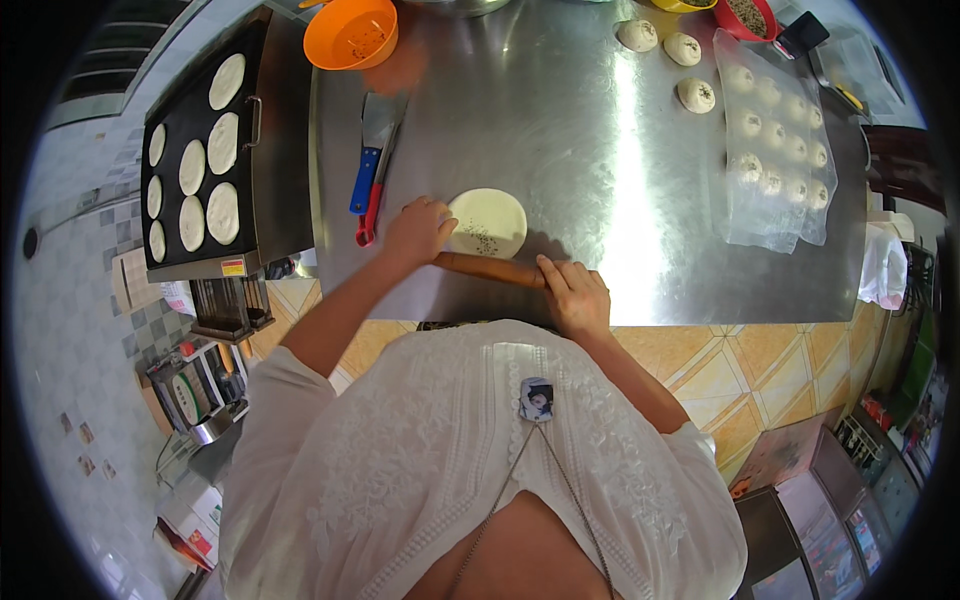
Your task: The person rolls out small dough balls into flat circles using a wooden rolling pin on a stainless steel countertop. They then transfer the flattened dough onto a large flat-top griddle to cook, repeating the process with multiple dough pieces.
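A flat round of pale dough (490, 215) lies on the steel table, dark seeds sprinkled on its lower middle. My left hand (424, 228) has its fingers closed at the dough's left edge, close to one end of a wooden rolling pin (490, 269). That pin lies slantwise along the near side of the round. Its right end is under the fingers and thumb of my right hand (577, 295). Left of the dough rest a scraper with a blue handle (365, 180) and a red-handled tool (370, 212), side by side.
A black griddle (172, 122) holding several dough rounds stands left of the steel table (500, 110). An orange bowl (350, 35) sits at the far left. Seed-topped dough balls (696, 95) lie at far right, beside more under a plastic sheet (745, 215). A red bowl (748, 18) holds seeds.
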`<state>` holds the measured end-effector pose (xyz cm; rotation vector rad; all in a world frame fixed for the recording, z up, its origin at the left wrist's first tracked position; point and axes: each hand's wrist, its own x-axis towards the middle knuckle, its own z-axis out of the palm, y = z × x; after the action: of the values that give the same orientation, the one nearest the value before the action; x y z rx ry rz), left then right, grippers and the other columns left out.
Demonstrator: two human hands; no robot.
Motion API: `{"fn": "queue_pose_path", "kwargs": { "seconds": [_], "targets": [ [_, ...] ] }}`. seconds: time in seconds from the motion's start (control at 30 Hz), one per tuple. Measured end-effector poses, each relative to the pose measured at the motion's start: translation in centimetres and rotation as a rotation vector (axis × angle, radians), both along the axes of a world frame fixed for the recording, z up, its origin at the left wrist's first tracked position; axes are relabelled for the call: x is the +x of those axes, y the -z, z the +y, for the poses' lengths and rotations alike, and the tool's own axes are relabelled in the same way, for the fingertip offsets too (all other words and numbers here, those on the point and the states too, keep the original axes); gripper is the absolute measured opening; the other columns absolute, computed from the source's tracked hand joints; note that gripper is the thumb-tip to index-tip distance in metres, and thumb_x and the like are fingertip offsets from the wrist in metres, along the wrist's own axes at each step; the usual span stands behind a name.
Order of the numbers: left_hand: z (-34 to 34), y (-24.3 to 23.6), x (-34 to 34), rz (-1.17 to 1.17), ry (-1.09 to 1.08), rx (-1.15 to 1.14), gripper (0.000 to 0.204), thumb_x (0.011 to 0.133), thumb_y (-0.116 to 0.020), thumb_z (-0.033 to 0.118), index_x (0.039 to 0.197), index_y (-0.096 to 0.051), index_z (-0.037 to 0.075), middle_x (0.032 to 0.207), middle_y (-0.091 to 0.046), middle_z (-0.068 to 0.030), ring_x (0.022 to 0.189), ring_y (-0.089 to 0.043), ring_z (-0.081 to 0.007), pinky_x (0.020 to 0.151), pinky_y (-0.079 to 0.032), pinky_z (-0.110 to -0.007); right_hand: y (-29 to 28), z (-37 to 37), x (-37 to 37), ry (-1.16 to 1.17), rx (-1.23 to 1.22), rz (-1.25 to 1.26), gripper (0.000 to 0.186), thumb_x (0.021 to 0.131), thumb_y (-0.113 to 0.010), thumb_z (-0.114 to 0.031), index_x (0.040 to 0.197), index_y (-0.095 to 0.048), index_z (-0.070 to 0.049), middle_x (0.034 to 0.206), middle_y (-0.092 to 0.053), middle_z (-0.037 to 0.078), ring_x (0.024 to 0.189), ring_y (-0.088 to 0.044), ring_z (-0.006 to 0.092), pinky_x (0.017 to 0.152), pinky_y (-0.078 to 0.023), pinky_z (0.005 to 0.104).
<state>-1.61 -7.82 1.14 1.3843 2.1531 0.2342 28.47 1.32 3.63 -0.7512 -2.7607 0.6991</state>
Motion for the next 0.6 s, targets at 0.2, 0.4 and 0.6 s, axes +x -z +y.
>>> {"fn": "queue_pose_path", "kwargs": {
  "seconds": [0.2,0.4,0.6],
  "targets": [
    [4.8,5.7,1.0,0.270,-0.132,0.419,0.060,0.101,-0.050,0.032,0.151,-0.038,0.001,0.154,-0.041,-0.0224,0.146,-0.033,-0.0405,0.113,-0.031,-0.058,5.7,4.7,-7.4,0.319,0.183,-0.099,0.067,0.097,-0.057,-0.047,0.143,-0.048,0.002,0.156,-0.040,0.019,0.144,-0.036,0.0363,0.114,-0.029,0.0566],
    [3.7,5.7,0.6,0.298,-0.050,0.422,0.067,0.094,-0.059,0.034,0.150,-0.043,0.001,0.155,-0.043,-0.0190,0.148,-0.033,-0.0351,0.113,-0.028,-0.064,7.7,3.9,-7.9,0.325,0.128,-0.122,0.068,0.097,-0.053,-0.050,0.146,-0.048,-0.004,0.159,-0.037,0.018,0.150,-0.027,0.0367,0.114,-0.022,0.0681],
    [4.8,5.5,0.3,0.273,-0.117,0.431,0.073,0.093,-0.059,0.037,0.152,-0.038,0.001,0.159,-0.037,-0.0180,0.150,-0.028,-0.0356,0.113,-0.024,-0.067,6.0,3.6,-8.3,0.319,0.103,-0.138,0.064,0.096,-0.057,-0.045,0.147,-0.048,-0.008,0.159,-0.035,0.019,0.149,-0.027,0.0387,0.114,-0.020,0.0700]
  ]
}}
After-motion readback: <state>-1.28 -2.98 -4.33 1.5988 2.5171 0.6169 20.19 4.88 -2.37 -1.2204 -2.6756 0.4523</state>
